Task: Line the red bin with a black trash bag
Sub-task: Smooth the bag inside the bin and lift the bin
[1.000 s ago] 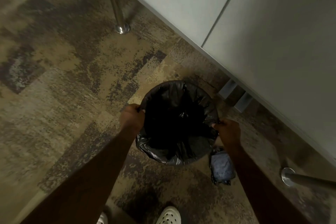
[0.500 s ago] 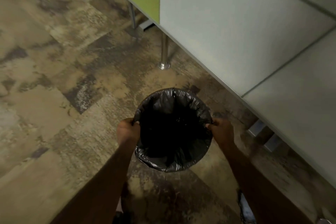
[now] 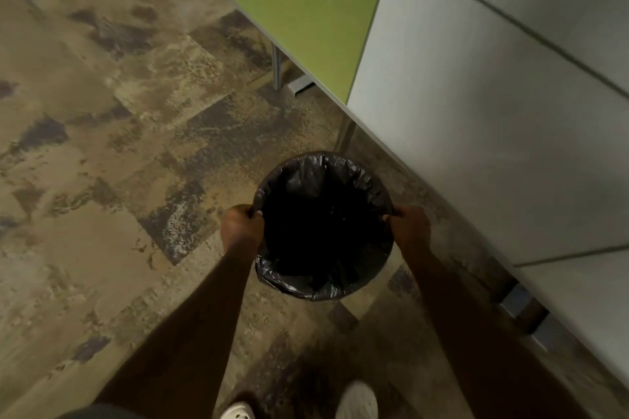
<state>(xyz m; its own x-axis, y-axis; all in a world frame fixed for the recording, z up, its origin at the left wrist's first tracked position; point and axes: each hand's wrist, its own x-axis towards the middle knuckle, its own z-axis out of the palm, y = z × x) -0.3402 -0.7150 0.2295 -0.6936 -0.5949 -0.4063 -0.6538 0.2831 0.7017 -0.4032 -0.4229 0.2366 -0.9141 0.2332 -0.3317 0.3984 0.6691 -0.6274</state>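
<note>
A round bin stands on the carpet in front of me, fully wrapped by a black trash bag [image 3: 320, 286] folded over its rim; none of the bin's red shows. My left hand [image 3: 242, 227] is closed on the bag's edge at the left side of the rim. My right hand [image 3: 408, 227] grips the bag's edge at the right side. The bag's inside is dark and I cannot see its bottom.
A grey partition [image 3: 493, 133] and a green panel [image 3: 306, 7] run diagonally on the right, close behind the bin. Thin metal legs [image 3: 277, 68] stand under them. Patterned brown carpet [image 3: 119, 146] spreads to the left. My white shoes [image 3: 357, 401] are at the bottom.
The view has swung left along the partition, bringing the green panel into sight. The blue item by the bin has left the frame. Both hands still hold the bag at the rim.
</note>
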